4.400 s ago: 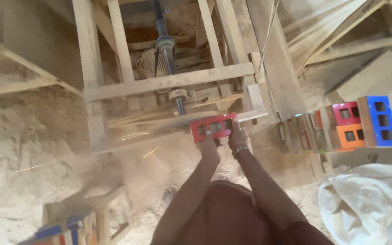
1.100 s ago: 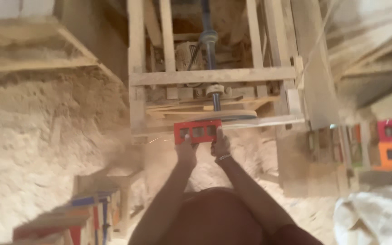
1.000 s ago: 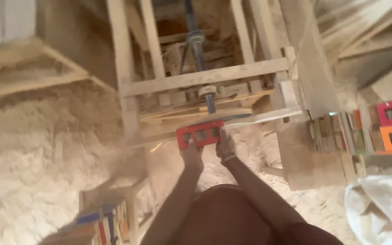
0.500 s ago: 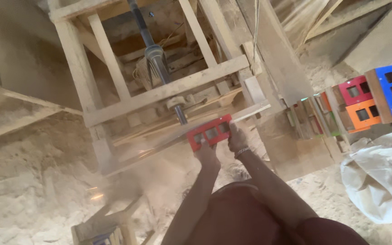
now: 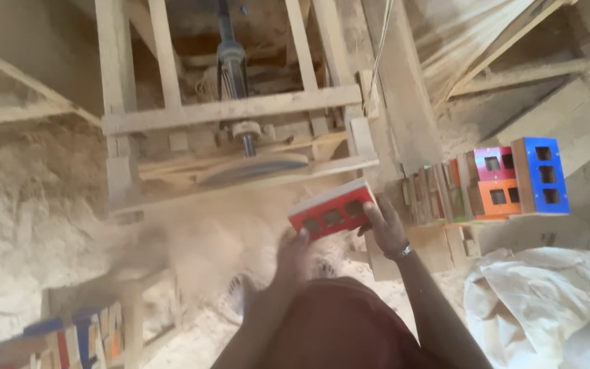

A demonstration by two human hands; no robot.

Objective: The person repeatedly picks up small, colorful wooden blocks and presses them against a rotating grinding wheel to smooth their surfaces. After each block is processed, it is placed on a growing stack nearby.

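Red block withdrawn, both hands gripping.

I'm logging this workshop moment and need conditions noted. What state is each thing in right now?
Red block: held in both hands, tilted, clear of the disc.
Left hand: grip closed on the block's lower left end.
Right hand: grip on the block's right end.
Sanding disc: on its shaft, blurred; spinning or not cannot be told.
Stacked coloured blocks: resting upright at the right.
White sack: crumpled.

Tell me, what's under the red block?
Under the red block, both hands hold it: left hand, right hand. Below lie sawdust and a shoe. The block's underside is hidden.
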